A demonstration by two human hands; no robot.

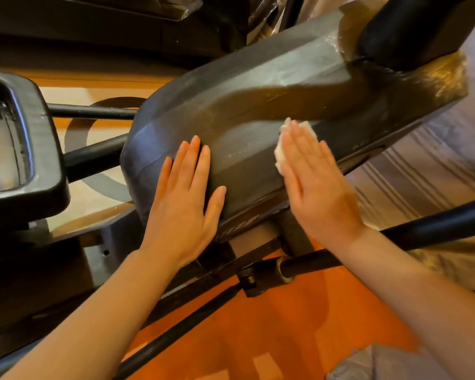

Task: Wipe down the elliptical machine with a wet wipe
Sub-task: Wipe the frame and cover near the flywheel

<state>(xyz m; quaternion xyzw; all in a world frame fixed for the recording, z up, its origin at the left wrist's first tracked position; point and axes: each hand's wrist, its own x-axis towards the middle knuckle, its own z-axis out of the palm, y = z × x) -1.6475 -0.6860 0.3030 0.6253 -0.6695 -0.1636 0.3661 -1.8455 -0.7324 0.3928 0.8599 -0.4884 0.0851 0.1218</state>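
The elliptical machine's dark grey housing (258, 100) runs diagonally through the middle of the view, dusty and streaked. My left hand (185, 201) lies flat on its near rounded end, fingers straight and spread. My right hand (313, 182) presses a white wet wipe (281, 153) against the housing's side with straight fingers; the wipe shows only past my fingertips and along the left edge of my hand. A black upright post (412, 28) rises from the housing at the top right.
A black foot pedal (39, 149) sits at the left. Black bars (436, 226) cross below and to the right of the housing. An orange patterned carpet (258, 338) covers the floor. Plastic sheeting (422, 171) lies at the right.
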